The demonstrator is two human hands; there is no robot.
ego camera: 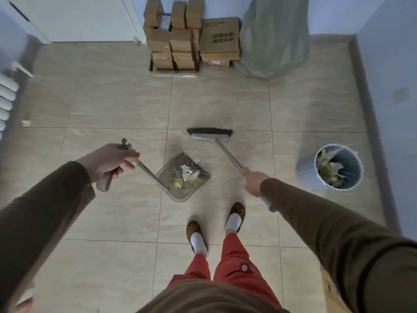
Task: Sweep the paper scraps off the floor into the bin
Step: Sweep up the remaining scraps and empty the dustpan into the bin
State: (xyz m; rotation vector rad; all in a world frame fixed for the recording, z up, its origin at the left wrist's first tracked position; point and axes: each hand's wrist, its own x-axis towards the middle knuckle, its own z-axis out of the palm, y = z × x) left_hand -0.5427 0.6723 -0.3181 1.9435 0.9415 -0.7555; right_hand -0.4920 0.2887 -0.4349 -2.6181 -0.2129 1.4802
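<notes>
Head view: left hand grasps the grey grip of a long-handled, translucent grey plastic dustpan, whose pan rests on the beige tiled floor with its mouth facing far-right toward the broom. Right hand is clenched around the metal shaft of a grey broom with dark bristles, its head set down just beyond the pan, presumably so a pull stroke draws debris inward. White and yellow paper scraps lie mostly inside the pan; thin slivers remain on the floor between pan mouth and broom head. A pale blue round plastic bin, already holding scraps, stands well apart at right. Brown cardboard boxes are stacked against the far wall; one bears printing, seen inverted and not legible.
</notes>
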